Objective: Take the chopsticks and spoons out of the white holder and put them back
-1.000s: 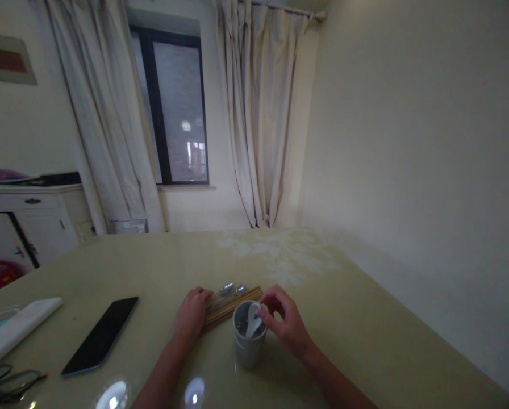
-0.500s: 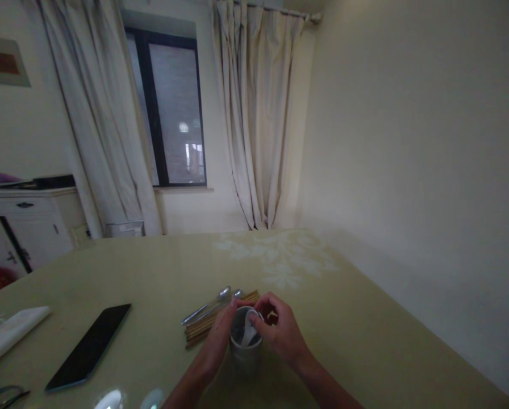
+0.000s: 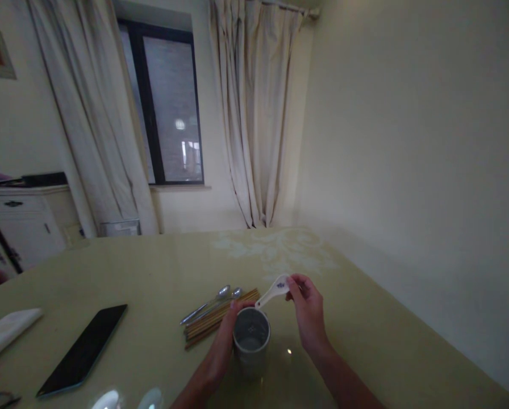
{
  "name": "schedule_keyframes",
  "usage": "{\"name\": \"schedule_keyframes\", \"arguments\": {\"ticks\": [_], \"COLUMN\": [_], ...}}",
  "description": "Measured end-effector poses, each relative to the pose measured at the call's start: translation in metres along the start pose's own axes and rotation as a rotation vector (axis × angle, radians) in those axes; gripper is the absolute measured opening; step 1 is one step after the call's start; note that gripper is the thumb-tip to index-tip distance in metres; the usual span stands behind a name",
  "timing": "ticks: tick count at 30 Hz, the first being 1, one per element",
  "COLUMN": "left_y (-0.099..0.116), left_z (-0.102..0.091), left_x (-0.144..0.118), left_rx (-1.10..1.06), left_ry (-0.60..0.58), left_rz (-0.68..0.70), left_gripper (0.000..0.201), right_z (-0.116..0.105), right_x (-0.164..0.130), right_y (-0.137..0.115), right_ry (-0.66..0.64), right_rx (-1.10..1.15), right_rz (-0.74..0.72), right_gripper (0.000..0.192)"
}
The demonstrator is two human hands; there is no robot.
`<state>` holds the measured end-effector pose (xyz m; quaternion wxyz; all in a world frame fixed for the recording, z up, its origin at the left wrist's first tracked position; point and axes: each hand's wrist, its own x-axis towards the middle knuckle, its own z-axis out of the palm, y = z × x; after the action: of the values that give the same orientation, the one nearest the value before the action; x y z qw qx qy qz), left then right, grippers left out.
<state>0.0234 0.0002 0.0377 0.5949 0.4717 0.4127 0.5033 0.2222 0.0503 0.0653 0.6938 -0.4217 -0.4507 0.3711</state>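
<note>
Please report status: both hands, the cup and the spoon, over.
Left hand grips grey cup. Right hand pinches white spoon above cup rim, clear of it. Chopsticks and metal spoons lie flat beside cup, not blocking.

One camera only, worn on the person's head, looking forward and slightly down across the table (image 3: pixel 152 272) toward the window (image 3: pixel 169 108) and curtains (image 3: pixel 254 113). The left hand (image 3: pixel 224 341) and right hand (image 3: pixel 308 309) sit near and low in the frame; the room's corner lies well beyond them. No second view overlaps.
</note>
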Motion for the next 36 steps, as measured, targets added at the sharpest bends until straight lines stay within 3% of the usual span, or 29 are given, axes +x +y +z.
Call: {"name": "schedule_keyframes", "arguments": {"ticks": [3, 5, 7, 9, 12, 14, 18, 23, 26, 29, 36], "left_y": [0.001, 0.002, 0.002, -0.002, -0.009, -0.012, -0.001, 0.014, 0.013, 0.009, 0.007], "left_z": [-0.006, -0.015, -0.027, -0.038, -0.048, -0.054, -0.08, -0.12, -0.129, -0.131, -0.137], "left_x": [0.009, 0.015, 0.02, 0.023, 0.026, 0.027, 0.029, 0.024, 0.022, 0.023, 0.028], "left_rx": [-0.007, 0.202, 0.567, 0.974, 1.371, 1.482, 1.579, 1.663, 1.686, 1.656, 1.541], "left_ry": [0.088, 0.256, 0.354, 0.298, 0.123, 0.096, 0.26, 0.456, 0.424, 0.391, 0.378], "left_rz": [0.059, 0.213, 0.401, 0.57, 0.682, 0.665, 0.503, 0.226, 0.121, 0.081, 0.07], "left_gripper": [0.09, 0.077, 0.054, 0.037, 0.042, 0.047, 0.052, 0.059, 0.064, 0.061, 0.048], "right_z": [-0.005, -0.002, 0.004, 0.013, 0.021, 0.023, 0.019, 0.009, 0.003, -0.001, -0.001], "right_x": [0.008, 0.007, 0.001, -0.007, -0.018, -0.022, -0.022, -0.025, -0.03, -0.034, -0.036], "right_y": [0.021, 0.033, 0.04, 0.042, 0.04, 0.037, 0.025, 0.004, -0.002, -0.002, 0.001], "right_ry": [0.06, 0.032, -0.043, -0.128, -0.229, -0.279, -0.321, -0.561, -0.744, -0.881, -0.882], "right_rx": [0.006, 0.009, 0.012, 0.024, 0.041, 0.047, 0.063, -0.016, -0.083, -0.123, -0.192], "right_rz": [0.126, 0.188, 0.227, 0.256, 0.263, 0.283, 0.313, -0.001, -0.202, -0.315, -0.311], "right_gripper": [0.048, 0.05, 0.051, 0.05, 0.044, 0.045, 0.055, 0.071, 0.086, 0.098, 0.084]}}
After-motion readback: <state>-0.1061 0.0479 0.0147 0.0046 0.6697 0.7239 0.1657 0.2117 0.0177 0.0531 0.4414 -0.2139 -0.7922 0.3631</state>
